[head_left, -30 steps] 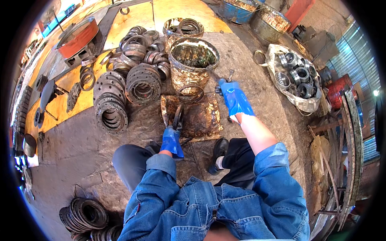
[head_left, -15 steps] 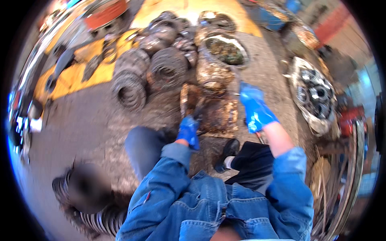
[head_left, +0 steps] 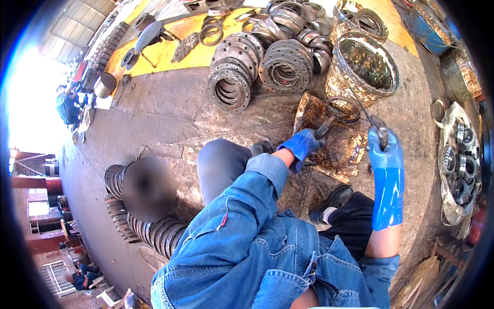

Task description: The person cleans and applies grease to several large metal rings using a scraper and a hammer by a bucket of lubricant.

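Observation:
My left hand (head_left: 304, 144), in a blue rubber glove, is closed on a short, grimy, flat-ended tool (head_left: 324, 127) whose kind I cannot make out. The tool is over a greasy brown sheet (head_left: 343, 149) on the floor. To the right of the sheet my right hand (head_left: 383, 147), gloved alike with dark grease on the fingers, is closed round a thin metal rod (head_left: 364, 109). The rod slants up toward a crusted bucket (head_left: 337, 77). A dark metal ring (head_left: 355, 119) rests at the bucket's foot, by the sheet's far edge.
Stacked flanged rings (head_left: 226, 100) and more rings (head_left: 286, 82) stand beyond the sheet. A bag-lined tray (head_left: 447, 208) of shiny bearing-like parts lies right. Rows of ring discs (head_left: 154, 234) curve at the left, beside a blurred round shape. A blue container (head_left: 429, 33) stands far right.
The view has turned, so the scene sits further right. My right hand has gone from beside the bucket to nearer me, fingers up. My left hand has come further over the sheet.

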`<state>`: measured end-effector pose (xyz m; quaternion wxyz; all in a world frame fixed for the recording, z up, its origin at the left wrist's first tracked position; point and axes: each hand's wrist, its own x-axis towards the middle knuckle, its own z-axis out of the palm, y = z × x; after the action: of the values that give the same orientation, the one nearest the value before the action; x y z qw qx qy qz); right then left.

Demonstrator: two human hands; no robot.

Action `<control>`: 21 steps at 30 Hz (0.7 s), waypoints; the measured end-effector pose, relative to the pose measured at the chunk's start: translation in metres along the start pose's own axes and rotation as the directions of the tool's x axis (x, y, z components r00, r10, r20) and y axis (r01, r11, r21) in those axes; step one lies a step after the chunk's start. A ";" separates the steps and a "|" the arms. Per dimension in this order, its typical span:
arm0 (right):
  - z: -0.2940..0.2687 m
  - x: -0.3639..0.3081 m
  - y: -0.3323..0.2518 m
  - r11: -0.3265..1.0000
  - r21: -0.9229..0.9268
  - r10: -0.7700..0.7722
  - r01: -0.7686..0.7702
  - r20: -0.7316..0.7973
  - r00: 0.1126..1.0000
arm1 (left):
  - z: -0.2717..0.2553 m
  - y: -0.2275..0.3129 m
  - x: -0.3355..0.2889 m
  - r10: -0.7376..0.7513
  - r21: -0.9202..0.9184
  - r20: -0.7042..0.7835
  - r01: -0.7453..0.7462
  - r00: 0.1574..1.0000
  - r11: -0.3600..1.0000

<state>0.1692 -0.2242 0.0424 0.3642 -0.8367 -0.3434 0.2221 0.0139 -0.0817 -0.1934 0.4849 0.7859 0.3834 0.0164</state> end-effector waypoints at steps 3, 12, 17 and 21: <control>0.014 0.007 0.009 0.940 -0.207 -0.299 0.272 -0.112 0.948 | -0.022 0.008 0.023 -0.159 0.102 0.098 0.150 0.982 0.984; 0.015 0.008 0.003 0.955 -0.119 -0.265 0.273 0.080 0.961 | -0.187 0.097 -0.019 -0.302 0.500 0.088 0.220 0.949 0.838; 0.015 0.004 -0.010 0.983 -0.015 -0.180 0.182 0.087 0.980 | -0.256 0.083 -0.073 -0.362 0.274 -0.059 0.363 0.930 0.890; 0.031 0.012 0.008 0.978 0.045 -0.207 0.204 0.080 0.975 | -0.283 -0.034 -0.085 -0.439 -0.410 -0.140 0.352 0.887 0.841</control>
<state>0.1615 -0.2051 0.0156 0.3857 -0.7797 -0.4392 0.2245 -0.1785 0.0855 -0.0409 0.5708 0.5749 0.5810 0.0782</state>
